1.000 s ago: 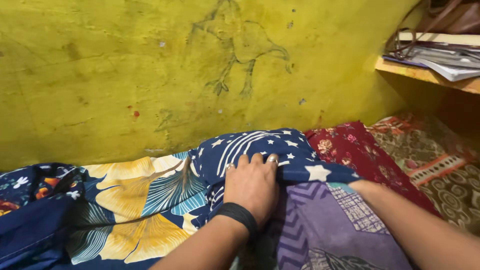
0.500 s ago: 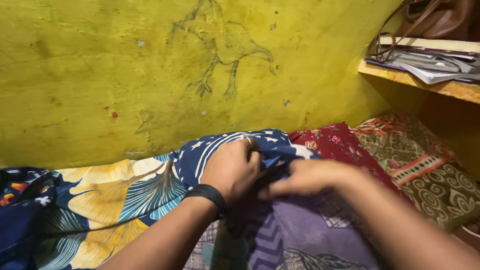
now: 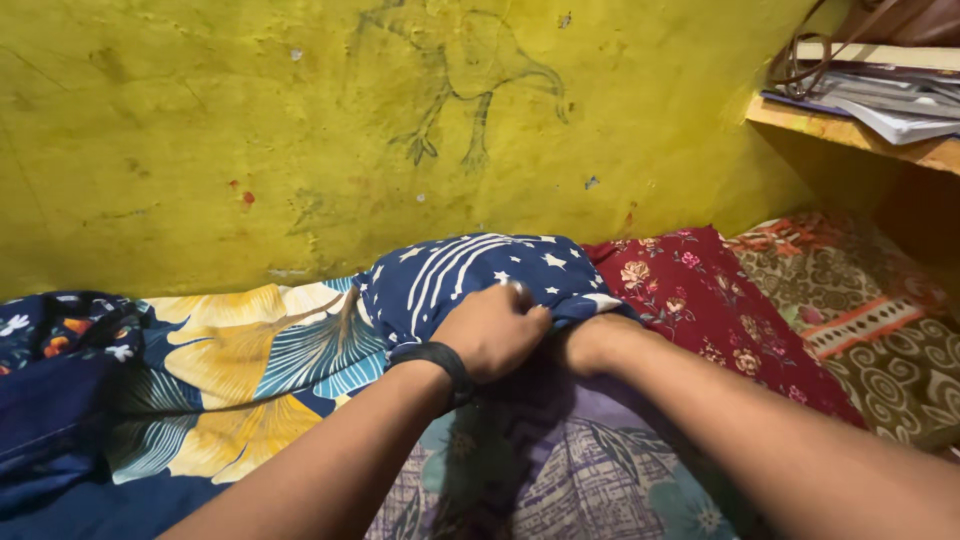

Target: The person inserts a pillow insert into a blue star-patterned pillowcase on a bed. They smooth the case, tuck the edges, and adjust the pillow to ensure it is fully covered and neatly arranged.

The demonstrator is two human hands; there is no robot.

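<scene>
Head view: both hands (image 3: 497, 330) tuck purple pillow (image 3: 590, 470) into starry pillowcase (image 3: 470, 275).

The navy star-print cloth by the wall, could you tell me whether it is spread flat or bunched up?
Bunched up. The navy star-print cloth rises in a rounded mound, its lower edge gathered under the left hand; the right hand is tucked beneath it.
</scene>
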